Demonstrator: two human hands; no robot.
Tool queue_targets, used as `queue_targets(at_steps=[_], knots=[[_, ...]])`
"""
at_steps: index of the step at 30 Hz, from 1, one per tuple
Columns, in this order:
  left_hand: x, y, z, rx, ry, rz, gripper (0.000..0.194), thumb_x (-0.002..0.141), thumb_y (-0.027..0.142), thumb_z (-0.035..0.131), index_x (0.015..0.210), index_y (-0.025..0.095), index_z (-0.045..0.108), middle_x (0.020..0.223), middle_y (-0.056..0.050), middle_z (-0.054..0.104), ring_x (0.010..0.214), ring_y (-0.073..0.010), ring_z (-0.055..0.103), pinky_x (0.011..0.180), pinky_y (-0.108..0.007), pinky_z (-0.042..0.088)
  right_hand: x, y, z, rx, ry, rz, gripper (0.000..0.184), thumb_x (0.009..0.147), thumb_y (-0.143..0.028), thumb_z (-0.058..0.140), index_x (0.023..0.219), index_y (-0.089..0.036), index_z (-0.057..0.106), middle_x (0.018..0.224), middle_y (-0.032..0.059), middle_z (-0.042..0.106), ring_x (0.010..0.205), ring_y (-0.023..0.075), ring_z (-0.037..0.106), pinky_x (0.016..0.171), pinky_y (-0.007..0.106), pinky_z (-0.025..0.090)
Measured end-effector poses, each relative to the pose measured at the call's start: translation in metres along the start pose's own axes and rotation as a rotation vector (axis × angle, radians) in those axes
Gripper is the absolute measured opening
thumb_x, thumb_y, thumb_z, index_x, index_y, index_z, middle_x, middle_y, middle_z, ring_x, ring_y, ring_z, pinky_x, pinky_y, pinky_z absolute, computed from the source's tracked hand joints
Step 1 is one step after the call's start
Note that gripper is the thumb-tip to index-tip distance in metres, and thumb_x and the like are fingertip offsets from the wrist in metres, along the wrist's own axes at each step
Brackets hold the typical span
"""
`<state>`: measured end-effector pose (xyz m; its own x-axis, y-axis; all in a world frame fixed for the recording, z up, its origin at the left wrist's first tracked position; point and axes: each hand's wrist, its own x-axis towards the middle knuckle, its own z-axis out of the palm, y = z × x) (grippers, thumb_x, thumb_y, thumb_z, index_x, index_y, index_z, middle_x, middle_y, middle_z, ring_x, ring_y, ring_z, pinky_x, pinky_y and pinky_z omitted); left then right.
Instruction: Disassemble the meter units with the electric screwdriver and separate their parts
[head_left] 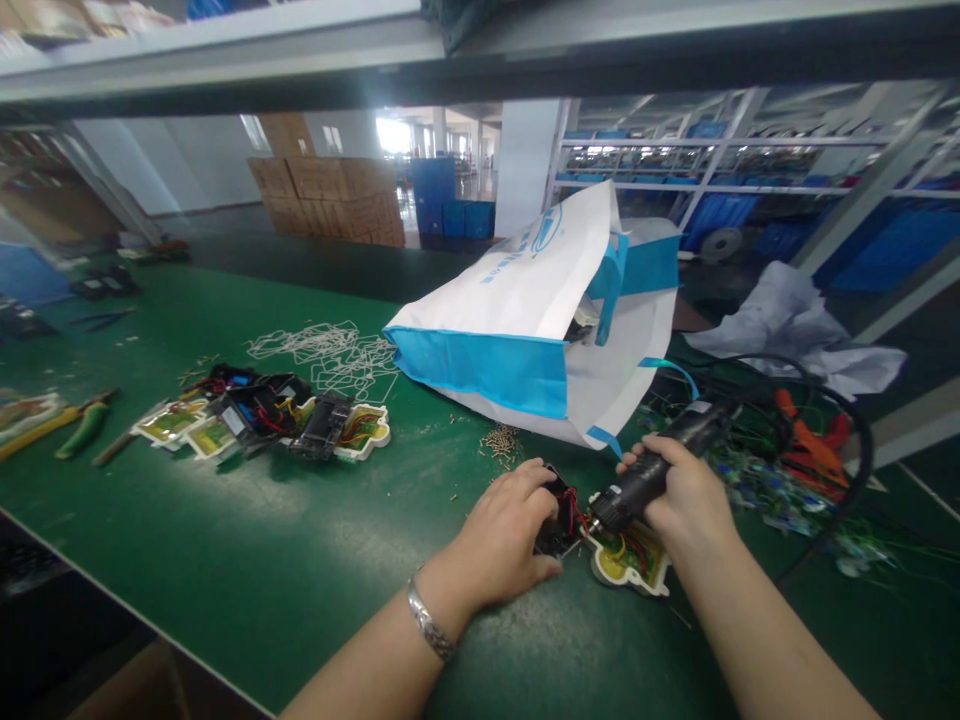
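My right hand [686,490] is wrapped round a black electric screwdriver [637,487], tilted so its bit points down to the left. The tip meets the join between a black plastic case [556,515] with red wires and a white-rimmed housing [634,565] holding yellow-green parts and wires. My left hand [511,520] is closed over the black case and holds it against the table; its fingertips are partly hidden. Just beyond the left hand lies a heap of small screws [501,443].
A white and blue bag [480,370] lies behind my hands. Left of it are bent white wires [330,350] and several similar assemblies [262,415]. Pliers with green and yellow handles [82,428] lie farther left. Orange-handled tools [814,440] and a black cable [866,470] sit at right.
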<state>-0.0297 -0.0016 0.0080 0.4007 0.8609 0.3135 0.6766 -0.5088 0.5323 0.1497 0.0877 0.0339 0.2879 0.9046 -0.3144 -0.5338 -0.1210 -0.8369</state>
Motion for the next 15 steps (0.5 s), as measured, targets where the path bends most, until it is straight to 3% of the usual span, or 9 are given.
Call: queue_targets(at_steps=[6,10,12,15], knots=[[0.001,0.002,-0.007,0.124,-0.067,0.075,0.040,0.051,0.034,0.080,0.084,0.022,0.062,0.130,-0.007,0.038,0.125,-0.0300,0.024,0.103,-0.049,0.021,-0.004,-0.002,0.001,-0.003,0.016,0.064,0.018,0.059,-0.008,0.055,0.073,-0.015,0.046,0.055,-0.0015,0.049,0.047,0.0117,0.050,0.042,0.023,0.047],[0.000,0.006,-0.007,0.111,-0.015,0.108,0.010,0.065,0.025,0.071,0.074,0.025,0.066,0.124,-0.001,0.044,0.124,-0.0282,0.026,0.102,-0.053,0.015,-0.011,-0.017,0.005,-0.002,-0.004,0.061,0.013,0.061,-0.009,0.053,0.071,-0.014,0.046,0.056,-0.0002,0.047,0.048,0.0108,0.048,0.043,0.023,0.046],[0.000,0.006,-0.006,0.063,0.053,0.112,0.003,0.071,0.021,0.066,0.072,0.024,0.066,0.118,-0.001,0.050,0.121,-0.0254,0.031,0.102,-0.050,0.019,-0.019,-0.033,0.005,-0.009,0.008,-0.027,0.015,0.060,-0.010,0.054,0.071,-0.015,0.046,0.058,-0.0002,0.047,0.051,0.0113,0.049,0.046,0.025,0.047],[0.001,0.006,-0.005,-0.019,0.216,0.099,0.007,0.077,0.018,0.057,0.073,0.019,0.063,0.107,-0.005,0.054,0.109,-0.0213,0.042,0.096,-0.041,0.033,-0.033,-0.068,-0.003,-0.030,0.070,-0.287,0.019,0.056,-0.012,0.056,0.072,-0.019,0.046,0.063,-0.0013,0.045,0.057,0.0119,0.050,0.055,0.028,0.048]])
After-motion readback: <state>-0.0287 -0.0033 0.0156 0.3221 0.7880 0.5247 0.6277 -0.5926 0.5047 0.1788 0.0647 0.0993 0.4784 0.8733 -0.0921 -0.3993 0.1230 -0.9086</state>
